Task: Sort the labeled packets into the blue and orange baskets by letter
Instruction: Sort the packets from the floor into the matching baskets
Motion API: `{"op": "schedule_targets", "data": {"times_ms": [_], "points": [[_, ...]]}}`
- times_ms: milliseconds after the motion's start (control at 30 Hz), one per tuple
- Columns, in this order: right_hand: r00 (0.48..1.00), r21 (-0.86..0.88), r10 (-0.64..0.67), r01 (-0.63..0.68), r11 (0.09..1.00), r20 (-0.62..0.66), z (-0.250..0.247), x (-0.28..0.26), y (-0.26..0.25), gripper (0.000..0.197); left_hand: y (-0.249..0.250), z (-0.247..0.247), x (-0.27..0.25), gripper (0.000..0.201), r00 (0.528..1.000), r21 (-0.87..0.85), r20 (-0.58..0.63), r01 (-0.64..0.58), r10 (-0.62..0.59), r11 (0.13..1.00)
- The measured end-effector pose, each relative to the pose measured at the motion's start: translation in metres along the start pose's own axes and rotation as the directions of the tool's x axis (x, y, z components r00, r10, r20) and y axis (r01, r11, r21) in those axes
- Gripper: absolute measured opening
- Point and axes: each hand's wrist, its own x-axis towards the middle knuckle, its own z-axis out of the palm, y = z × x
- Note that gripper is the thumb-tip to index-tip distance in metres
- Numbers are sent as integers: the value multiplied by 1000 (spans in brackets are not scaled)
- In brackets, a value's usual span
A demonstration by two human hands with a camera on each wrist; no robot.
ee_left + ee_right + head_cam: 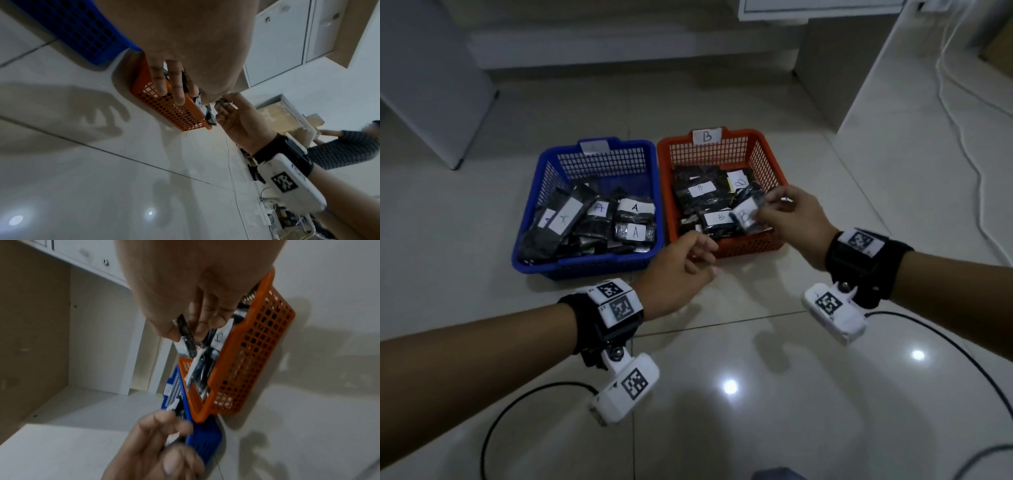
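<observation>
Two baskets stand side by side on the tiled floor: a blue basket (551,263) holding black packets labelled A (635,219), and an orange basket (756,245) tagged B holding packets labelled B (702,190). My right hand (767,209) hovers over the orange basket's front right part and pinches a black packet with a B label (745,215). The right wrist view shows that packet (186,335) held between thumb and fingers above the orange basket (252,353). My left hand (702,255) floats in front of the gap between the baskets, fingers relaxed and empty, as the left hand (174,84) also shows.
A white cabinet panel (431,85) stands at the back left and a counter base (835,68) at the back right. White cables (962,137) run along the floor on the right. Black wrist cables (517,404) trail near me. A person in a striped shirt (345,151) sits off to the right.
</observation>
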Motion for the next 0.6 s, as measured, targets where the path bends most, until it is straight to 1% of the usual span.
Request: {"op": "schedule_targets", "data": {"times_ms": [33, 100, 200, 267, 333, 433, 600], "points": [[998, -1, 5, -5, 1000, -62, -6, 7, -1, 27, -1, 0, 1, 26, 1000, 23, 6, -12, 12, 1000], [992, -4, 35, -36, 999, -124, -16, 16, -1, 32, -3, 0, 4, 24, 1000, 46, 15, -27, 27, 999], [984, 44, 107, -102, 994, -145, -22, 23, 5, 37, -6, 4, 8, 22, 999, 79, 27, -31, 29, 996], [980, 47, 143, -138, 989, -138, -22, 23, 7, 39, -6, 6, 9, 20, 998, 97, 62, -26, 20, 995], [977, -2, 166, -168, 986, -133, -22, 23, 9, 40, -5, 7, 9, 19, 995, 108, 99, -41, 31, 993], [972, -76, 180, -193, 978, -154, -24, 22, 9, 43, -3, 4, 9, 14, 993, 111, 117, -44, 31, 993], [970, -189, 135, -174, 966, -204, -35, 17, 10, 48, 8, -21, 1, 7, 993, 133, 112, -37, 22, 990]]}}
